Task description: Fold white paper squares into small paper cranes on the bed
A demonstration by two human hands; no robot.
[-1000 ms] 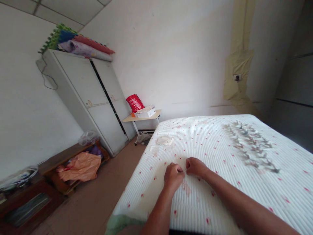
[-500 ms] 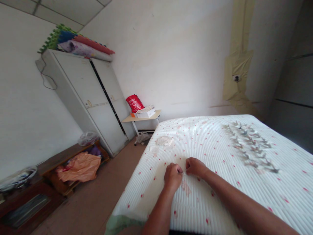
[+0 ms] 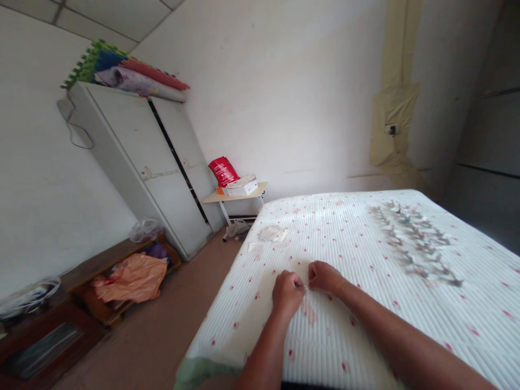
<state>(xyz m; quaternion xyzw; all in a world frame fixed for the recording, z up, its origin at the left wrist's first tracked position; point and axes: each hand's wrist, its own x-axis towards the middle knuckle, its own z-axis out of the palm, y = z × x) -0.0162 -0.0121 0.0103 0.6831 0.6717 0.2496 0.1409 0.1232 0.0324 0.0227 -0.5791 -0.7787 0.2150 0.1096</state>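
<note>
Left hand point(image 3: 287, 295) and right hand point(image 3: 324, 277): both curled into fists, fingers pressed together and tucked under, knuckles up, just apart from each other. Both rest on a white ribbed mattress with red flecks point(image 3: 325, 346). Whether the fingers pinch something thin or a fold of the cover, cannot tell; nothing held shows clearly. Faint pinkish stain point(image 3: 309, 312) on the mattress, just below the right side of the left fist.

Beyond the hands, toward the mattress's far end: crumpled white paper scraps point(image 3: 273, 234). Toward its far right corner: a long spread of small grey-brown and white sprigs point(image 3: 412, 244), too blurred to identify. Pale green cloth point(image 3: 199, 371) at the mattress's near left corner.

Past the far end of the mattress: a small cream-topped table point(image 3: 233, 196) with a white cardboard box point(image 3: 242, 188) and a red bag point(image 3: 222, 171) on it. Left of the mattress: a tall grey two-door metal wardrobe point(image 3: 138, 162), with rolled colourful foam mats point(image 3: 122, 70) on top, and a low wooden bench point(image 3: 101, 271) holding crumpled orange plastic point(image 3: 130, 277).
</note>
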